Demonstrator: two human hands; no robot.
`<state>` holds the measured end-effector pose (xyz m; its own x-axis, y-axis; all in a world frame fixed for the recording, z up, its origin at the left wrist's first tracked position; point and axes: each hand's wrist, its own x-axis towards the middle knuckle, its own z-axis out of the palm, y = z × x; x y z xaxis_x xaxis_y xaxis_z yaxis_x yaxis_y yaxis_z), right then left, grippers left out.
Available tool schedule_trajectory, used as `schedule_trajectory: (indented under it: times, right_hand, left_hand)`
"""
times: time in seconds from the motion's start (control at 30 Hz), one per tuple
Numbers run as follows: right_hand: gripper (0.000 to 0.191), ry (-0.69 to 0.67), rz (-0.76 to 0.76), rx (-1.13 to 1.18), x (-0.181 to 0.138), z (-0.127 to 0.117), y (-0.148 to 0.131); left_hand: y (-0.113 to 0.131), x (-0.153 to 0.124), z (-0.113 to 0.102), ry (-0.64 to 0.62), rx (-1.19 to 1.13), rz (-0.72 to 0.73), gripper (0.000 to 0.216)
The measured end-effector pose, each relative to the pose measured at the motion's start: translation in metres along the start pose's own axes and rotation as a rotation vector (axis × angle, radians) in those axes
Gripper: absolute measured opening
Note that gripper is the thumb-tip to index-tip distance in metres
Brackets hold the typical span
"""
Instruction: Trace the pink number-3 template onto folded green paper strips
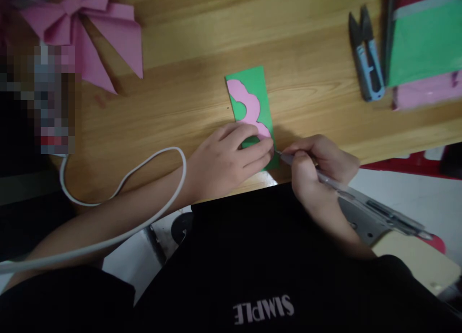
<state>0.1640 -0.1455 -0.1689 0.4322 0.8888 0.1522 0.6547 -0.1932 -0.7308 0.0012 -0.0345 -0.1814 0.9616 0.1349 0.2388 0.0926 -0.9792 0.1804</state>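
A green paper strip (260, 90) lies on the wooden table (202, 44) near its front edge. On the strip rests a pink wavy cut-out shape (248, 106). My left hand (227, 157) lies over the near end of both, fingers flat and pressing them down. My right hand (317, 167) is closed round a clear pen (346, 191), whose tip touches the green strip's lower right edge beside my left fingertips.
A pink folded paper bow (90, 30) sits at the far left. Small blue-grey thread snips (366, 54) lie at the right, beside stacked green and pink sheets (426, 49). A white cable (122, 184) loops over the table's front edge across my left forearm.
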Motion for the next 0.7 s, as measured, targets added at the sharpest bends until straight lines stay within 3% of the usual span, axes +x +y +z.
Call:
schedule_trajectory:
  times: [0.7]
  right_hand:
    - [0.019,-0.024,-0.014,-0.037,-0.0040,-0.0014,-0.0029]
  left_hand:
    - [-0.0006,-0.0011,0.0037,0.005,-0.011,-0.001,0.024]
